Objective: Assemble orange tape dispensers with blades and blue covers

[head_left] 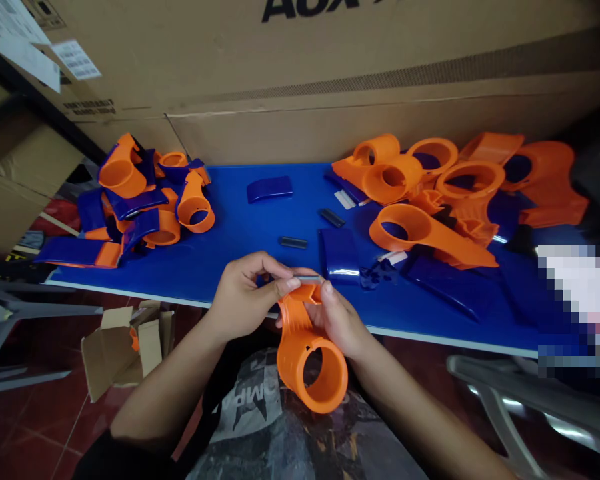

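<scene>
In front of my body is an orange tape dispenser frame (291, 320), its ring-shaped end pointing down toward me. My left hand (250, 293) is closed at its upper end, thumb and forefinger pinching a thin grey strip (307, 279) against the edge. My right hand (344, 320) grips the other side of the frame, thumb by the strip's right end. Some fingers of both hands are hidden behind the orange plastic. Just beyond my hands lie a dark strip (293, 243), another dark strip (332, 217) and a curved blue cover (339, 256).
On the blue tabletop (235, 220), orange frames (407, 223) are heaped to the right. Orange and blue dispensers (123, 177) form a pile at left. One blue cover (270, 189) lies between them. A large cardboard box (300, 73) stands behind; an open carton (115, 353) sits below left.
</scene>
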`<state>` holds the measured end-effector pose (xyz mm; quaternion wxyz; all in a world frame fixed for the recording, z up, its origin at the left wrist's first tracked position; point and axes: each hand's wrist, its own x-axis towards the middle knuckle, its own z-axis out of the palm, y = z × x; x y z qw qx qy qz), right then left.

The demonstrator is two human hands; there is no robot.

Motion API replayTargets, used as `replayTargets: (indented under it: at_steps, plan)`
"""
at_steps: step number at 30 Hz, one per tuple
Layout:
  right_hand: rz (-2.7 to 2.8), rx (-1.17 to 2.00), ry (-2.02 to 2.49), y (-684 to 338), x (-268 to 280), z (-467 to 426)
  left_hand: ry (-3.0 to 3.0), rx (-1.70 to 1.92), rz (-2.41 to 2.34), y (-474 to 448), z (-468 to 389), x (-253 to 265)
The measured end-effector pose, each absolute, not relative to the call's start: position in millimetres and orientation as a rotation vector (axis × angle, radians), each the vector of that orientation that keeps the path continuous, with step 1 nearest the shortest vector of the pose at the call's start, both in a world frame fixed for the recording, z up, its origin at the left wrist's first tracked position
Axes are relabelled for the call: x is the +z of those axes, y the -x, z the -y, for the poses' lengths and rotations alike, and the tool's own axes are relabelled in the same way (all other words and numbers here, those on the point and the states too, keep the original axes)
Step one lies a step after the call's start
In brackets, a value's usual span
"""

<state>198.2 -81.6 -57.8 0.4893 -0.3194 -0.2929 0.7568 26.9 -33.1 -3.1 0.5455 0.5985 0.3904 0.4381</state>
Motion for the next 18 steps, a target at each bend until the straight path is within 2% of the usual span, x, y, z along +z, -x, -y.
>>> replayTargets:
  at_steps: [7, 18]
  plan:
    - [0.617, 1.863, 0.839, -198.5, -55.0, 79.5, -1.736, 1.141, -0.948, -35.4, 20.8, -23.5]
    - [0.642, 1.841, 0.778, -195.2, -54.3, 76.0, -2.199, 0.840, -1.016, -18.6, 8.8, -0.6]
